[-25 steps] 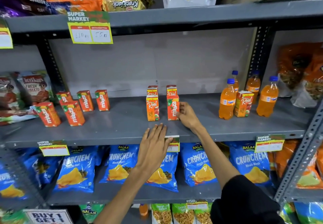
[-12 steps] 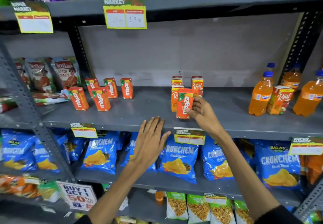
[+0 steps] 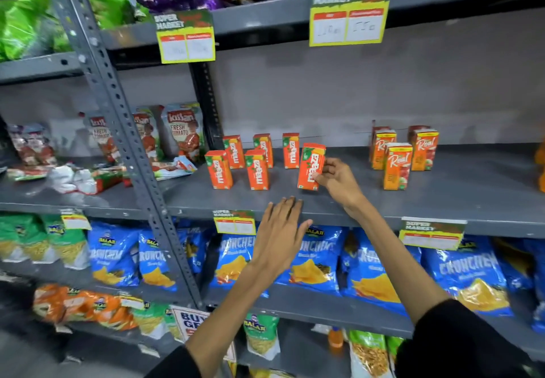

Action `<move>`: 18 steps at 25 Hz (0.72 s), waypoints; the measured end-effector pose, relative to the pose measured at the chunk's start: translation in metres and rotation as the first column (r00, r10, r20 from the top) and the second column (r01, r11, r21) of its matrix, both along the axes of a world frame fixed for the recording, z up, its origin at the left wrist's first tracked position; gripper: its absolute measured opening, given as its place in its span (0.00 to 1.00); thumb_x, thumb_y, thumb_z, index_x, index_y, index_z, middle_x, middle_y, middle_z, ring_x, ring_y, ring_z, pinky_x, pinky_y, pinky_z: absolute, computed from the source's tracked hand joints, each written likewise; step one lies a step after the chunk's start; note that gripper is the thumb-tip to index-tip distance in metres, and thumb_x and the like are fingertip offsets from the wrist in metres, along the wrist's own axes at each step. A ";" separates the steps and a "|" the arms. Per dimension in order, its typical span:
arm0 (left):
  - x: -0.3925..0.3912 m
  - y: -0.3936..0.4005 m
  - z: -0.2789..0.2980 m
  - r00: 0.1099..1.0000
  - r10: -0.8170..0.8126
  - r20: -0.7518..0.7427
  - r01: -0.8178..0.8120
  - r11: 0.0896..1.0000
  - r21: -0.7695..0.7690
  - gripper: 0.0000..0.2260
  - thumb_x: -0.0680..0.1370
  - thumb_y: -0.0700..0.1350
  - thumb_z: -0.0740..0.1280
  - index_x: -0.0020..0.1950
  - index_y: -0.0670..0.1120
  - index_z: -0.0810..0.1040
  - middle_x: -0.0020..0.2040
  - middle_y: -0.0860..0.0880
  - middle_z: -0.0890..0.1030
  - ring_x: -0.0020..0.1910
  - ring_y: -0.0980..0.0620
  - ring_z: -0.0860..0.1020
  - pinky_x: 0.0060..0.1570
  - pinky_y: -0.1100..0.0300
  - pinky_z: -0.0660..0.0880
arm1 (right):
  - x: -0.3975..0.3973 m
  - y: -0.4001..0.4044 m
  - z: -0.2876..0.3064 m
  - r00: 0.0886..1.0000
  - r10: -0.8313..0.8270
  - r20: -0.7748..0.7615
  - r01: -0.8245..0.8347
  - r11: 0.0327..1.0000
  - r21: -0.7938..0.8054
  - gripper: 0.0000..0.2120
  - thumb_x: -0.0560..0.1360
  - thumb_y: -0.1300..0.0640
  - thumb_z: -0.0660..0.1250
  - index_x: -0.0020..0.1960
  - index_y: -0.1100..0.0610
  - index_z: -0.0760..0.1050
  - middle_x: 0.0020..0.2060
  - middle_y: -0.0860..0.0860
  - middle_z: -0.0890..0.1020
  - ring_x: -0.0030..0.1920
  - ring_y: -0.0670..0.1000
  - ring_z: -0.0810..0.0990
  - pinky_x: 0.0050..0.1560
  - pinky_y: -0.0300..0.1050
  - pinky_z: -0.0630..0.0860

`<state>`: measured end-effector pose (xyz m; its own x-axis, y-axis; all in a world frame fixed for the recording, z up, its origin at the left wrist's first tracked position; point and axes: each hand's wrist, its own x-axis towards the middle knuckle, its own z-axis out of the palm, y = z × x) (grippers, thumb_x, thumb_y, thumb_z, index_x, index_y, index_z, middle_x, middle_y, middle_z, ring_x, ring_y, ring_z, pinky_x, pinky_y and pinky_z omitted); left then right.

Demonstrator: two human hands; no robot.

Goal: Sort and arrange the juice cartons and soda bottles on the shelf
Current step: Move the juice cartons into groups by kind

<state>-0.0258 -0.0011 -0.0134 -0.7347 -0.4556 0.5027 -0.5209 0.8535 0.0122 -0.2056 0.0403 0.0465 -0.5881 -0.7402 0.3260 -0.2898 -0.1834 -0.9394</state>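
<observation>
A grey metal shelf (image 3: 442, 197) holds five upright Maaza cartons (image 3: 256, 169) at left and a cluster of Real cartons (image 3: 396, 166) at right. The step looks like moving one Maaza carton (image 3: 310, 166) to its own brand's group. The right hand (image 3: 336, 178) pinches it, upright and tipped slightly, long axis near vertical, label facing out, just right of the group. Setting it down square beside them seems next. The left hand (image 3: 280, 236) rests spread on the shelf edge.

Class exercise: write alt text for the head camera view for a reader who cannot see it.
A person's right hand holds a Maaza carton beside five other Maaza cartons on a grey shelf; the left hand rests open at its edge.
</observation>
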 end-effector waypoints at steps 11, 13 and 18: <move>0.003 -0.014 -0.015 0.998 -0.041 -0.049 0.039 0.998 -0.049 0.24 0.84 0.57 0.56 0.75 0.45 0.67 0.73 0.46 0.73 0.74 0.45 0.70 0.75 0.44 0.65 | 0.009 -0.051 -0.006 0.999 -0.019 -0.041 0.025 0.988 0.152 0.20 0.77 0.69 0.66 0.68 0.67 0.66 0.63 0.63 0.78 0.61 0.55 0.79 0.50 0.36 0.77; 0.002 -0.014 -0.016 0.998 -0.040 -0.047 0.038 0.998 -0.052 0.24 0.84 0.57 0.55 0.75 0.45 0.67 0.73 0.46 0.73 0.74 0.45 0.70 0.75 0.44 0.65 | 0.012 -0.046 -0.003 0.999 -0.014 -0.037 0.020 0.986 0.163 0.22 0.77 0.69 0.67 0.69 0.66 0.65 0.64 0.63 0.77 0.62 0.54 0.79 0.46 0.33 0.77; -0.002 -0.005 -0.013 0.997 -0.001 -0.072 -0.001 1.000 -0.029 0.27 0.84 0.60 0.49 0.76 0.45 0.67 0.75 0.46 0.72 0.75 0.46 0.67 0.77 0.41 0.60 | 0.017 -0.006 0.001 1.000 0.025 -0.015 -0.024 0.997 0.072 0.30 0.77 0.69 0.67 0.75 0.62 0.61 0.67 0.59 0.75 0.66 0.54 0.76 0.55 0.34 0.77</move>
